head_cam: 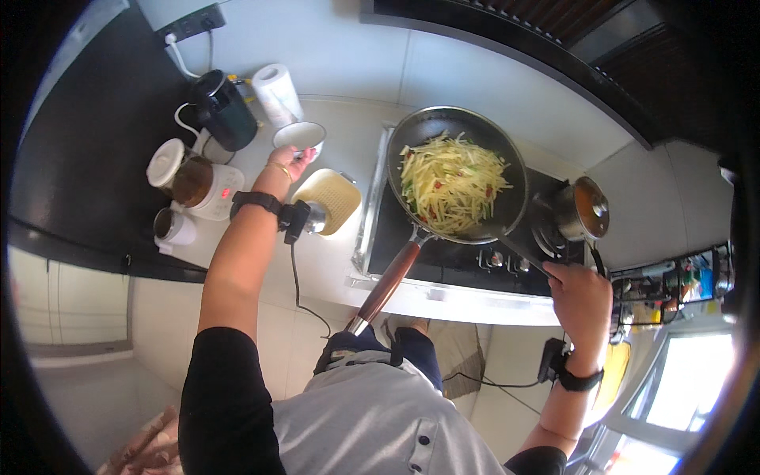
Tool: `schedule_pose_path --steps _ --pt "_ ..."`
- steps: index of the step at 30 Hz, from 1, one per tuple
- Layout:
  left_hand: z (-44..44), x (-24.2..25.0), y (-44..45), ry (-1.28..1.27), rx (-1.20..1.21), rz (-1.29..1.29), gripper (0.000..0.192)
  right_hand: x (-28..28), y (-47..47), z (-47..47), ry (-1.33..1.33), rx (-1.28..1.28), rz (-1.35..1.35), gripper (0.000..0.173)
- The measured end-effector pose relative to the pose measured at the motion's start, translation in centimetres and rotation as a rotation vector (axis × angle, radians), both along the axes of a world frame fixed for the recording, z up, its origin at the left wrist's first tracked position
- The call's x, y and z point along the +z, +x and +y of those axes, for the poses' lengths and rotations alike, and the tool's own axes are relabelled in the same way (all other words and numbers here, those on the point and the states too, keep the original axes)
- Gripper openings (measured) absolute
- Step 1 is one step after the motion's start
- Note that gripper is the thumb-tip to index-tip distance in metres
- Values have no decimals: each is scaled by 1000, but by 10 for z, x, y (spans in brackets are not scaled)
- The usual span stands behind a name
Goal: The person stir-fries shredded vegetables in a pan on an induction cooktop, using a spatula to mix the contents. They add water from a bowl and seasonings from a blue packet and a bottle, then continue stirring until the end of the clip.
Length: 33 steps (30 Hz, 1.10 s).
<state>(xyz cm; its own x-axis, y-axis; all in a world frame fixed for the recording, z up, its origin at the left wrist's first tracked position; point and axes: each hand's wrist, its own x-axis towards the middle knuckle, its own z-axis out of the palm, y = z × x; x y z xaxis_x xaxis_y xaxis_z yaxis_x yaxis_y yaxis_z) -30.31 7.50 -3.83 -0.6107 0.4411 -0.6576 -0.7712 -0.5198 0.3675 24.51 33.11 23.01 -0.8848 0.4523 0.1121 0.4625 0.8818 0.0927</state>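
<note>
My left hand (290,161) grips the near side of a white enamel-style bowl (300,138) with a dark rim, over the counter at the left. Nothing shows inside the bowl. In my right hand (579,300) is the dark handle of a spatula (522,255), whose far end reaches the near right rim of a wok (513,196). Shredded potato (454,178) with red chilli pieces and green strips fills much of the wok. Its wooden handle (389,288) points towards my waist, and neither hand touches it.
The wok sits on a black gas hob (398,252). To its right stands a lidded steel saucepan (585,208). Left of the hob are a cream perforated basket (332,199), a paper towel roll (277,95), a dark electric kettle (225,113) and a glass teapot (193,181). A range hood (510,35) hangs above.
</note>
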Motion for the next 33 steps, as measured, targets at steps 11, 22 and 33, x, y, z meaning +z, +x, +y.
schedule_pose_path --steps 11,22,33 --pt "-21 -126 -73 -110 101 -156 45 -45 -33 -5 15 -238 117 25" --pt "2 -74 -7 -1322 -735 800 59 -96 -103 41 -255 -290 117 29" --pt "-14 -12 154 -28 -449 292 23 35 -45 -16 -2 -157 -104 25"
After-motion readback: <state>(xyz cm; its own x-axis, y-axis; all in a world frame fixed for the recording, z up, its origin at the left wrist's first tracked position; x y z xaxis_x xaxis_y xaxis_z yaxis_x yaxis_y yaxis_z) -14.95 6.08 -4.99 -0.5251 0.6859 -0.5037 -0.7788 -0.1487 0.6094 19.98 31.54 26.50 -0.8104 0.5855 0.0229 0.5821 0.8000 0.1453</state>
